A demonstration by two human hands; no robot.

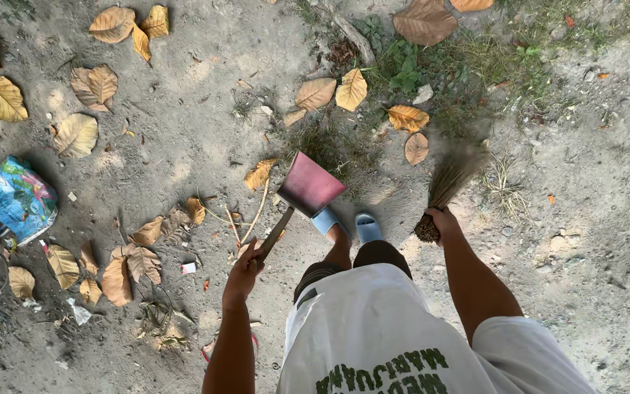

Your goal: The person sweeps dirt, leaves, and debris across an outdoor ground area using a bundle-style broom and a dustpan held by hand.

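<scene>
Dustpan point(309, 184), red, hangs just beyond the left hand point(244, 271), which clenches its long handle; the right hand point(442, 221) grips a stick broom point(452, 175) mid-sweep. Dry leaves point(129, 264) lie left of the pan; gathering them comes next.

Open dirt to the right of the broom point(452, 175), nothing much there. Left side's cluttered: dry leaves point(129, 259) all over, a crumpled blue wrapper point(17, 198) at the edge, and the dustpan point(309, 185) sits dead centre.

The dustpan point(309, 186) looked like dull red metal, the broom point(452, 175) was dry straw, and the ground point(184, 138) was rough and dusty.
</scene>
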